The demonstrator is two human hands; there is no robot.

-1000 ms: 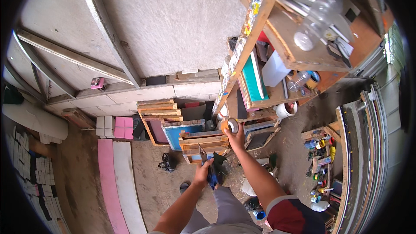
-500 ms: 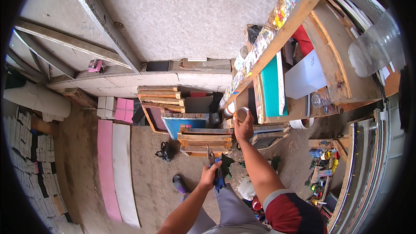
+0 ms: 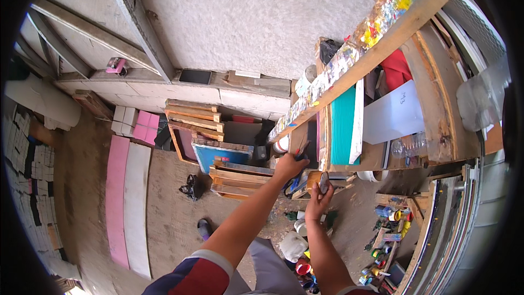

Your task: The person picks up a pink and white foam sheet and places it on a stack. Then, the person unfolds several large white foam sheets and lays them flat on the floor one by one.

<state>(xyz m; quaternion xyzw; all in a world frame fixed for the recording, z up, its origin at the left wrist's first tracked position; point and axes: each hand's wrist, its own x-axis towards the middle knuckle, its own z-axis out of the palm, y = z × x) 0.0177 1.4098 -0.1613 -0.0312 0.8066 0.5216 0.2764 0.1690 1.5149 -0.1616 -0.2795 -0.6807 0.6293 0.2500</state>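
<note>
A wooden beam [image 3: 376, 52], smeared thickly with paint along one face, slanted across the front of the shelf [image 3: 450, 142] and hid part of what lay behind it, its lower end coming down near the left hand [image 3: 290, 167]. Behind and beside it were teal ribbed sheets [image 3: 343, 125], a white panel [image 3: 394, 110], a red cloth [image 3: 397, 71] and a clear bottle [image 3: 408, 145]. Wooden frames [image 3: 240, 181] leaned below the ledge, left of the hands, with a blue-faced frame [image 3: 224, 154] among them; further left a pink board [image 3: 116, 202] and a white board [image 3: 136, 207] lay side by side on the floor. Paint containers [image 3: 303, 266] stood low between the forearms, others farther right. The left arm stretched up and to the right, its hand at the shelf's near end, higher in view than the other; its fingers were curled around a dark tool [image 3: 303, 149], mostly covered, so its full shape could not be told. The right forearm rose from the lower edge, leaning left, and the right hand [image 3: 318, 201] pinched a brown roll [image 3: 314, 181] upright between thumb and fingers, just below and right of the left hand.
</note>
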